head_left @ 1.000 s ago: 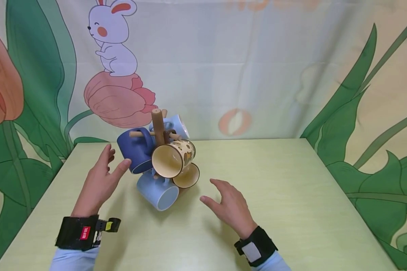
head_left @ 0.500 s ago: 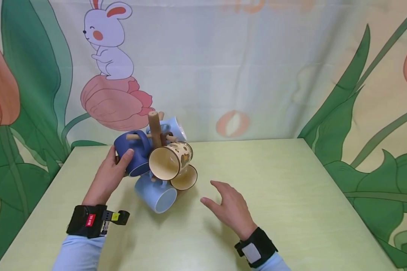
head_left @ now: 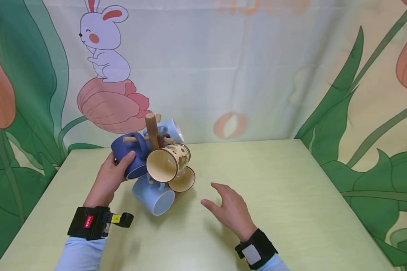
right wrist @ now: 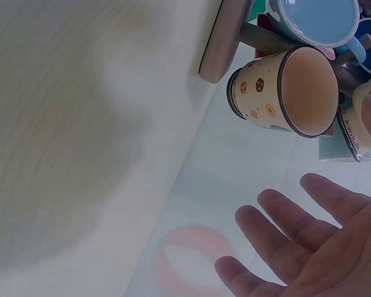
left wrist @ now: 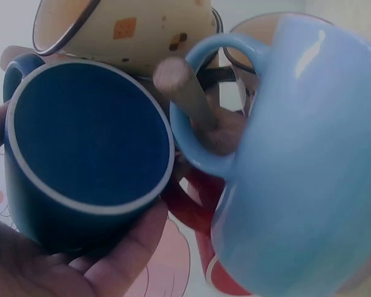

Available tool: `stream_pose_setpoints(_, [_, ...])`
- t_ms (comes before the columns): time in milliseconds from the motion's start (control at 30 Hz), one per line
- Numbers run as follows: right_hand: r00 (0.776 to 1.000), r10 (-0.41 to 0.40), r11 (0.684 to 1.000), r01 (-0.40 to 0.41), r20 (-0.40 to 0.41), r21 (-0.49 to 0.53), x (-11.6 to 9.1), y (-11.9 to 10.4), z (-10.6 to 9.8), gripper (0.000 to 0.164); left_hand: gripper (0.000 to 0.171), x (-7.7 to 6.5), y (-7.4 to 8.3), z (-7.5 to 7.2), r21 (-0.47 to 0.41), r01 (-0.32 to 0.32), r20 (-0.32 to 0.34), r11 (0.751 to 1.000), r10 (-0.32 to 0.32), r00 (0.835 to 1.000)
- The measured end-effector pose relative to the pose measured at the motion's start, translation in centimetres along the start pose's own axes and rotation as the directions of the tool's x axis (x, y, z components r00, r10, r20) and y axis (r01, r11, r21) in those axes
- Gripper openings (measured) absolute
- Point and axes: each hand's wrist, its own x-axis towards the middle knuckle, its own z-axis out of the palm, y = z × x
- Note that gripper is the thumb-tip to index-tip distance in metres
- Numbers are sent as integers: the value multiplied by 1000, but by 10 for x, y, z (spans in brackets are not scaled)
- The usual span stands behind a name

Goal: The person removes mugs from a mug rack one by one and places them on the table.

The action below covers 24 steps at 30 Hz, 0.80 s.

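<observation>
A wooden mug tree (head_left: 151, 130) stands left of centre in the head view, hung with several mugs. My left hand (head_left: 106, 184) grips a dark blue mug (head_left: 123, 147) on the tree's left side, thumb and fingers around its body. Its handle still loops over a peg. Below it hangs a light blue mug (head_left: 148, 192), its own handle on a peg (left wrist: 185, 90) in the left wrist view. Two cream patterned mugs (head_left: 181, 156) face front right. Held over the table to the right, my right hand (head_left: 232, 210) touches nothing, fingers spread and relaxed.
Another light blue mug (head_left: 173, 130) hangs at the back of the tree. Something red (left wrist: 198, 207), partly hidden, shows behind the mugs in the left wrist view. The pale table (head_left: 285, 188) ends at a printed curtain (head_left: 257, 75). The tree's wooden base (right wrist: 222, 55) rests on the table.
My left hand has moved forward and right to the dark blue mug and taken hold of it. My right hand keeps its place. The head view has shifted slightly.
</observation>
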Motion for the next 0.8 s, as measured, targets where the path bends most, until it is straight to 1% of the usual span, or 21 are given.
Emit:
stream_pose_setpoints(67, [1000, 4, 1000, -4, 4, 0, 0, 1, -1, 61, 93, 0, 1, 1, -8, 7, -17, 1000, -7, 1000])
stream_pose_setpoints(267, [1000, 23, 1000, -23, 6, 3, -1, 4, -2, 62, 92, -2, 0, 0, -25, -5, -101, 1000, 2, 995])
stream_pose_setpoints(500, [1000, 16, 1000, -16, -4, 0, -1, 6, -4, 62, 91, -8, 8, -9, -51, -17, -174, 999, 8, 985])
stream_pose_setpoints(700, [999, 36, 999, -36, -7, -5, -1, 8, -6, 62, 88, -17, 15, -19, -65, -46, -252, 997, 28, 967])
stream_pose_setpoints(800, [999, 41, 999, -41, -12, -10, 0, 8, -8, 61, 86, -23, 21, -24, -109, -57, -296, 992, 23, 955])
